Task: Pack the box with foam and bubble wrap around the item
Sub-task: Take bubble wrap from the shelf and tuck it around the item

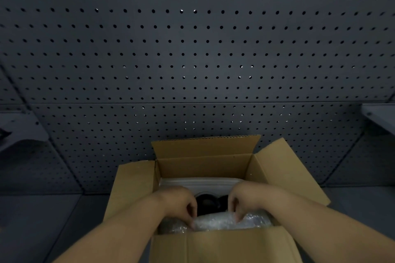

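Black item (206,203) mostly hidden between both hands, identity unclear. Cardboard box (215,243) base cut by bottom edge. Bubble wrap (215,222) left end hidden under left hand (178,203).

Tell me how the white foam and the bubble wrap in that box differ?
The foam is flat, smooth and opaque white, lying along the far wall of the box; the bubble wrap is clear, shiny and crumpled, bunched along the near wall. Nothing touches the foam, while the left hand and right hand both pinch the bubble wrap. Both sit beside the black item.
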Action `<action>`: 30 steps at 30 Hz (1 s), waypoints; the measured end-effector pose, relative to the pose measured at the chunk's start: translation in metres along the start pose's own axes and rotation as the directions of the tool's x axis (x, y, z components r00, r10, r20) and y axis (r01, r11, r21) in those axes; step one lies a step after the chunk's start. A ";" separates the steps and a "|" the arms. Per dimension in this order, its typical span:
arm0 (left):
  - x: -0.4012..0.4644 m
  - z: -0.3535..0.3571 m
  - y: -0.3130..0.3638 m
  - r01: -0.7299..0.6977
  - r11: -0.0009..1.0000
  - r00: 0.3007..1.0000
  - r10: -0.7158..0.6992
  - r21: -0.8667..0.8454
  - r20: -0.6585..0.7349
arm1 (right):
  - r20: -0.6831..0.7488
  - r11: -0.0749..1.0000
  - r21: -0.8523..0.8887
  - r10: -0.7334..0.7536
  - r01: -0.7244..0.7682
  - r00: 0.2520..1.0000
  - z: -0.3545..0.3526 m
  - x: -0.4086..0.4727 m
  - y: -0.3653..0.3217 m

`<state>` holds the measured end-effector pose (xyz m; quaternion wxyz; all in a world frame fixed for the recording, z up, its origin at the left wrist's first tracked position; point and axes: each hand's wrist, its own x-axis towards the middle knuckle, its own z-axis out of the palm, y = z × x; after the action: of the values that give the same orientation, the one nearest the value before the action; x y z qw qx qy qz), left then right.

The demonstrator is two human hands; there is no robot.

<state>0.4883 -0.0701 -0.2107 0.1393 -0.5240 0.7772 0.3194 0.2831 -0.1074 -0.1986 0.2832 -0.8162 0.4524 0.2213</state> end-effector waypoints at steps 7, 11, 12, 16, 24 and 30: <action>0.004 0.006 0.010 -0.047 0.991 0.998 0.042 0.123 0.045 | 0.094 0.988 -0.144 -0.041 0.054 0.995 0.009 0.009 -0.006; 0.002 0.008 0.009 -0.006 0.957 0.995 0.036 0.290 -0.097 | 0.022 0.920 -0.390 -0.023 0.030 0.999 0.013 0.009 -0.014; 0.002 0.008 0.009 0.018 0.951 0.990 0.025 0.309 -0.136 | -0.047 0.910 -0.415 -0.022 0.001 0.999 0.014 0.010 -0.012; 0.001 0.008 0.004 0.158 0.923 0.980 -0.104 0.352 -0.168 | -0.222 0.905 -0.416 -0.006 -0.089 0.975 0.021 0.006 -0.001; 0.012 0.014 0.002 0.282 0.886 0.959 -0.248 0.367 -0.137 | -0.184 0.910 -0.327 0.202 -0.254 0.962 0.034 0.020 0.003; 0.017 0.023 0.001 0.298 0.859 0.953 -0.247 0.417 -0.173 | -0.055 0.935 -0.314 0.154 -0.164 0.986 0.016 0.016 0.001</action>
<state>0.4773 -0.0677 -0.2373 0.2529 -0.6011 0.7536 0.0828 0.2884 -0.1067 -0.2206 0.1226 -0.8151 0.4796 0.3010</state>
